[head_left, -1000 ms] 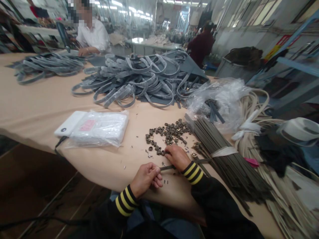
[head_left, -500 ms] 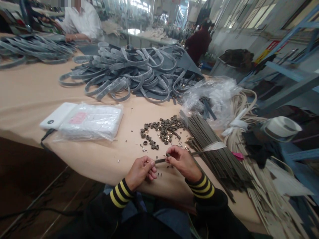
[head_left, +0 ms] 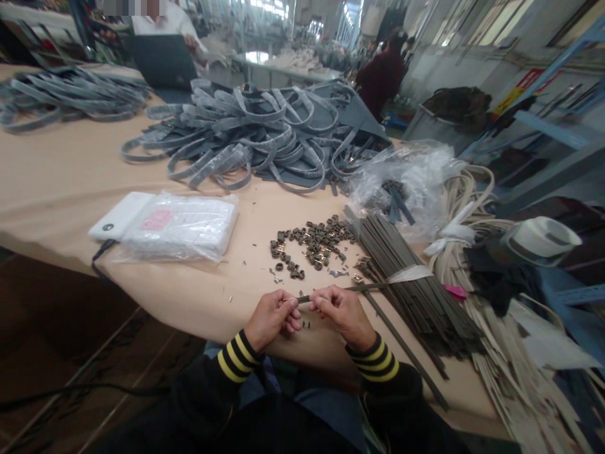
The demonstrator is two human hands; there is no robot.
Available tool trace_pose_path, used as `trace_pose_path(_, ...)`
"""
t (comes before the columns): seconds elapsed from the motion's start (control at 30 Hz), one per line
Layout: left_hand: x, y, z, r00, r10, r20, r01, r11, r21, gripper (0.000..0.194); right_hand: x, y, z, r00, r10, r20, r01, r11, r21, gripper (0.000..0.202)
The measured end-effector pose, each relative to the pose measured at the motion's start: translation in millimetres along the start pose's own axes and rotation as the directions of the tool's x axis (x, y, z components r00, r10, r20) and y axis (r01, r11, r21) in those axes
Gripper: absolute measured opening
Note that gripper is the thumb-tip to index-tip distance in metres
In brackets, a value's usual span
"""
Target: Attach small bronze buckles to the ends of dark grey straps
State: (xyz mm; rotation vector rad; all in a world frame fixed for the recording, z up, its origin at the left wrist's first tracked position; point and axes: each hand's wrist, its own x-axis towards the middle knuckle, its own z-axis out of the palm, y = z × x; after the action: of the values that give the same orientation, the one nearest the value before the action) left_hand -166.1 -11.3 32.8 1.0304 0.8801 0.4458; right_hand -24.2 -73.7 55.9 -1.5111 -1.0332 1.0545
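A narrow dark olive strap runs between my two hands near the table's front edge. My left hand pinches its left end, fingers closed. My right hand is closed on the same strap a short way to the right, and the strap's tail passes behind this hand towards the bundle. Just beyond my hands lies a loose pile of small dark loops, some with brass-coloured metal parts. A tied bundle of dark olive straps lies right of my hands.
Blue-grey straps are heaped across the far table. On the left sits a white device with a plastic-wrapped packet. Clear plastic bags and beige cords lie right. A co-worker in white holds a dark panel.
My right hand has moved slightly left and down along the strap, closer to my left hand. The co-worker at the back has raised a dark panel.
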Motion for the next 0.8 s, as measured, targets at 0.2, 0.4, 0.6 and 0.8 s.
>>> trace_pose_path(0.2,1.1,0.4,-0.2,1.0,0.009,-0.008,-0.009,1.0,-0.004,0.031,-3.0,9.8,5.3,1.0,-0.008,0.001,0.008,0.994,-0.105,0.01)
trace_pose_path(0.4,-0.1,3.0,3.7,1.0,-0.001,-0.02,0.001,1.0,0.03,0.028,-4.2,14.5,4.4,0.997,-0.056,-0.059,0.041,0.973,-0.229,0.008)
trace_pose_path(0.6,-0.7,2.3,5.3,1.0,-0.006,-0.02,0.007,0.998,0.06,0.026,18.7,-6.1,-11.2,0.96,-0.266,-0.083,0.186,0.835,-0.517,0.013)
trace_pose_path(0.8,-1.9,1.3,5.3,1.0,0.007,-0.012,-0.006,0.996,0.087,0.024,46.2,-5.6,-15.6,0.971,-0.222,0.089,0.212,0.626,-0.751,0.015)
